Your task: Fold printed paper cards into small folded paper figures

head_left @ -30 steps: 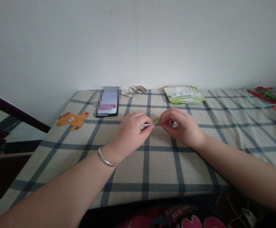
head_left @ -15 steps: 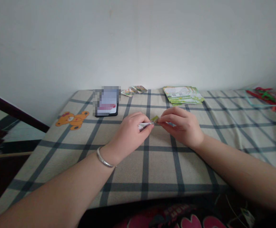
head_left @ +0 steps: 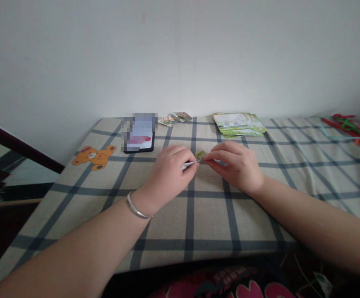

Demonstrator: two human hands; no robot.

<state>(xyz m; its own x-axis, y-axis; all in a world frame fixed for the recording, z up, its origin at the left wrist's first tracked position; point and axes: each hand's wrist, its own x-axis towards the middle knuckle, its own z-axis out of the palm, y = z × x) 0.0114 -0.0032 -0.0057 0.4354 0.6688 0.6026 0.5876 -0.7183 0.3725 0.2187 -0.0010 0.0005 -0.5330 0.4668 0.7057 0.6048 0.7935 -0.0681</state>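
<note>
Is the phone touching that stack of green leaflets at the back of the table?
Apart. In the head view the phone lies left of the leaflets, with bare checked cloth and a few small cards between them.

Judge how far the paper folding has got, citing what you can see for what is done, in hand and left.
Done, apparently: a few small folded pieces lie by the phone. In hand: the left hand and right hand pinch one small folded paper piece between them over the checked cloth. Probably left: the stack of green sheets lies flat and unfolded.
</note>
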